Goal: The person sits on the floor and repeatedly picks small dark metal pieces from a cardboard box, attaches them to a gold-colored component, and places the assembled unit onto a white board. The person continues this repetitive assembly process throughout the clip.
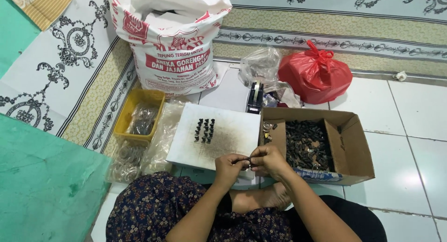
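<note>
**Two hands pinch a small dark part at the near edge of a white board**

A patterned mat (70,51) covers the far and left floor, with white tiles (414,116) to the right. At the far side stands a big white sack (172,41) with red print, its mouth open; what it holds is hidden. Right of it sit a knotted red bag (316,74) and a crumpled clear bag (258,65), contents not readable. A cardboard box (354,149) at right holds a heap of small dark pieces (307,146), too small to tell apart. The white board (219,135) lies in the middle, with a cluster of dark pieces (205,130) in rows on it. A yellow tray (128,114) to its left holds clear packets, and a tape dispenser (254,96) stands just beyond the board.

The person's lap, in dark floral cloth (153,209), is cut off at the near edge.

The left hand (228,166) and right hand (269,160) meet over the board's near edge, fingertips closed together on a tiny dark part (247,163). The part lies between both hands, mostly covered by the fingers, its shape unclear.
</note>
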